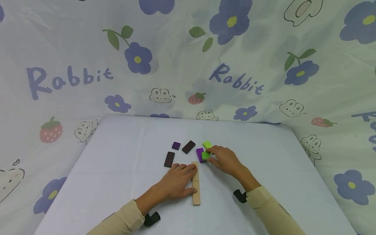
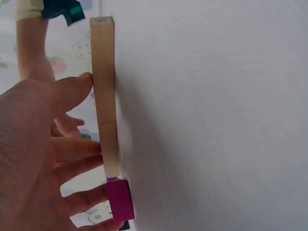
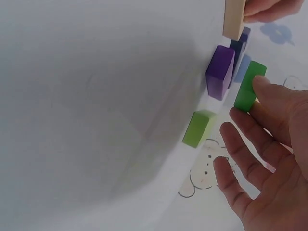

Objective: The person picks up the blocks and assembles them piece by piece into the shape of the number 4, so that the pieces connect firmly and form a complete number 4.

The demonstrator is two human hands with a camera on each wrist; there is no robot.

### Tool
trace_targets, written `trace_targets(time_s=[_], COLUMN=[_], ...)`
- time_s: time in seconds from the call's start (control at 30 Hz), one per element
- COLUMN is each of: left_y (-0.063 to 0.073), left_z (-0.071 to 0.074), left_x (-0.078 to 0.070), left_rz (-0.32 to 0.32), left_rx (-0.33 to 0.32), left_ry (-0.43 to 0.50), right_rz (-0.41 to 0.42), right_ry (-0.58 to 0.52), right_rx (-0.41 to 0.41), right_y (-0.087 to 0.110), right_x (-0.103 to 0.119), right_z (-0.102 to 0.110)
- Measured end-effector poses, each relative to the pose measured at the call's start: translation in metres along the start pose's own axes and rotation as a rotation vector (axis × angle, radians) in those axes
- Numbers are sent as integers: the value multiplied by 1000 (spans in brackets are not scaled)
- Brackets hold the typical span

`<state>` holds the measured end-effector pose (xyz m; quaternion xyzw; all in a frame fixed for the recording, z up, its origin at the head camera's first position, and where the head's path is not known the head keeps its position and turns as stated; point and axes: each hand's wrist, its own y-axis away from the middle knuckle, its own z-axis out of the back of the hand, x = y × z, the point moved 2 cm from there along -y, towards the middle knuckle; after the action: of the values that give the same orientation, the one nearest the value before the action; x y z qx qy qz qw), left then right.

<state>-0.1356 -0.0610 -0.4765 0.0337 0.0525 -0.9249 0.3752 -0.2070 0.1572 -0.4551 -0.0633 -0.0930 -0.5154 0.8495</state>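
Two light wooden blocks (image 1: 196, 192) lie end to end in a line on the white table. My left hand (image 1: 176, 182) rests against their left side and top, thumb on the nearer block and fingertips on the farther one. In the left wrist view the thumb and outstretched fingers touch the wooden strip (image 2: 103, 91). Between thumb and fingertips my right hand (image 1: 226, 160) pinches a green block (image 3: 249, 86). It is held over a purple block (image 1: 199, 154), just beyond the wooden strip. A lime green block (image 1: 207, 144) lies behind the right fingertips.
Left of the purple block are two dark brown blocks (image 1: 169, 159) and a small dark purple block (image 1: 176, 145). Black wrist devices (image 1: 151, 219) sit beneath both sleeves. A patterned cloth (image 1: 176, 65) hangs behind the table's far edge.
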Motion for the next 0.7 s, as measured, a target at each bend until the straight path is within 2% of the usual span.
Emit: trace_targets(time_s=[0.23,0.7], left_y=[0,-2], left_z=[-1,0], left_x=[0,-1], left_rz=[2,7], left_rx=[-3,14], left_ry=[-7,-28], right_rz=[-4,14], right_ry=[-18,12], right_rx=[3,39], right_y=[-8,-19], right_x=[8,17], right_z=[-4,-12])
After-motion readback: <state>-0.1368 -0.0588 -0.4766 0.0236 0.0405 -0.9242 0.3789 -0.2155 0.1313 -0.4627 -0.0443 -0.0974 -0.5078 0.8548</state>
